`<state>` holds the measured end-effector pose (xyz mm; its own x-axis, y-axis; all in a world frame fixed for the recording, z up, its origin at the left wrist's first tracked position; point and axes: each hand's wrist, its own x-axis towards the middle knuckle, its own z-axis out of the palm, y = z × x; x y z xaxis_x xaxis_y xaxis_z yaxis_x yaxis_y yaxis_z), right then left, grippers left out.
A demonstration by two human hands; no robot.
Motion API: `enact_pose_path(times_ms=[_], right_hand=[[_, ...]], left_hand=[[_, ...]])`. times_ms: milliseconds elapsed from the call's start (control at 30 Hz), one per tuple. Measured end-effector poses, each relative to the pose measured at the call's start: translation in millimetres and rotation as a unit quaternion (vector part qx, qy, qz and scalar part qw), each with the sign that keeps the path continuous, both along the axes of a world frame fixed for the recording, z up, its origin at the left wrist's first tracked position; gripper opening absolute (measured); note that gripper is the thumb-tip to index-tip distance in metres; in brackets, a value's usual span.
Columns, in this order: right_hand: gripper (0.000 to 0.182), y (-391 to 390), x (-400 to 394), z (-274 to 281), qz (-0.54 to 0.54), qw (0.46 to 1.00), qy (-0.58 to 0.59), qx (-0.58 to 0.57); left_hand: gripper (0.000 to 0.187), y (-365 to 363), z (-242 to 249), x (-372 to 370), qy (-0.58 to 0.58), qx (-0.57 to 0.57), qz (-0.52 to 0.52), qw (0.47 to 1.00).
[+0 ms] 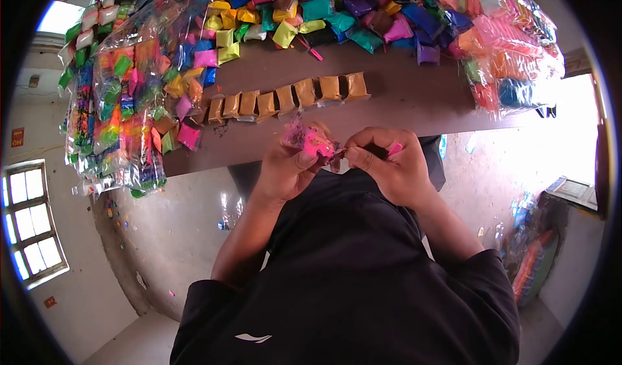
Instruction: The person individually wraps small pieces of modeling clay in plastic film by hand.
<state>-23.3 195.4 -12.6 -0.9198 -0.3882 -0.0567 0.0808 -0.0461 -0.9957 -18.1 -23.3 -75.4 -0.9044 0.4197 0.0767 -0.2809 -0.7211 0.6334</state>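
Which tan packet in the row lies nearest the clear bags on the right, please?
The rightmost tan packet, ending the row; the other seven all lie farther left.

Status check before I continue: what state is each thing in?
Bright pink crumpled bundle, held; whether torn open, unclear.
Left grip, closed around it.
Right grip, pinching its edge.
Eight brown square packets, plump, in a row.
Small multicoloured packets, loosely heaped.
Clear plastic bags at left, filled.

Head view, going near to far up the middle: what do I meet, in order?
Black shirt → left hand and right hand, about level → row of brown packets → pile of coloured packets.
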Motion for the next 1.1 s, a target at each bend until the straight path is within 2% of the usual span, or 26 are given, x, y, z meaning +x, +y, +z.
enact_pose_path(times_ms=[133, 167, 200, 233, 300, 333, 400, 567, 633, 667, 733, 767, 833, 900, 967, 1033, 1100], right_hand=[[0.011, 14, -4, -29, -0.075, 0.997, 0.034, -0.004], [0.009, 18, -6, -33, -0.115, 0.992, 0.057, -0.020], [0.008, 11, -5, -28, -0.140, 0.981, 0.133, 0.010], [0.008, 4, -3, -17, -0.140, 0.981, 0.132, 0.009], [0.018, -8, -1, 7, -0.095, 0.975, 0.178, 0.091], [0.027, -13, -3, 3, -0.116, 0.967, 0.207, 0.093], [0.027, -17, -6, -8, -0.136, 0.956, 0.246, 0.083], [0.023, -14, -8, -17, -0.155, 0.925, 0.336, 0.081], [0.013, -7, -12, -16, -0.156, 0.919, 0.350, 0.097], [0.013, -1, -14, -14, -0.155, 0.919, 0.350, 0.097], [0.011, 11, -17, -13, -0.172, 0.973, 0.144, 0.062], [0.011, 14, -17, -14, -0.171, 0.973, 0.143, 0.062], [0.015, 18, -17, -17, -0.104, 0.991, 0.071, 0.043], [0.013, 19, -14, -21, -0.086, 0.990, 0.081, 0.078], [0.018, 20, -13, -32, -0.022, 0.979, 0.161, 0.125], [0.023, 18, -9, -20, -0.026, 0.980, 0.136, 0.143], [0.029, 21, -10, -12, -0.035, 0.991, 0.076, 0.105]], left_hand=[[0.027, 0, 8, 2, -0.030, -0.019, 0.038, 0.999], [0.025, -2, 14, 1, -0.020, -0.096, 0.062, 0.993], [0.023, -3, 20, 1, -0.009, -0.173, 0.087, 0.981], [0.023, -1, 24, 3, -0.011, -0.174, 0.086, 0.981], [0.022, 8, 33, 6, 0.043, -0.294, 0.088, 0.951], [0.022, 13, 35, 7, 0.045, -0.293, 0.085, 0.951], [0.021, 21, 38, 10, 0.134, -0.342, 0.146, 0.918], [0.022, 16, 46, 18, 0.070, -0.310, 0.102, 0.942], [0.023, 7, 47, 17, 0.045, -0.302, 0.084, 0.949], [0.023, -2, 45, 15, 0.047, -0.307, 0.064, 0.948], [0.024, -7, 43, 14, 0.050, -0.312, 0.045, 0.948], [0.024, -8, 43, 14, 0.039, -0.306, 0.048, 0.950], [0.023, -9, 42, 13, 0.030, -0.301, 0.050, 0.952], [0.022, -9, 40, 11, 0.054, -0.273, 0.040, 0.960], [0.020, -3, 40, 11, 0.052, -0.289, 0.064, 0.954], [0.019, -1, 38, 12, 0.049, -0.305, 0.089, 0.947], [0.021, 0, 33, 9, 0.199, -0.467, 0.161, 0.847]])
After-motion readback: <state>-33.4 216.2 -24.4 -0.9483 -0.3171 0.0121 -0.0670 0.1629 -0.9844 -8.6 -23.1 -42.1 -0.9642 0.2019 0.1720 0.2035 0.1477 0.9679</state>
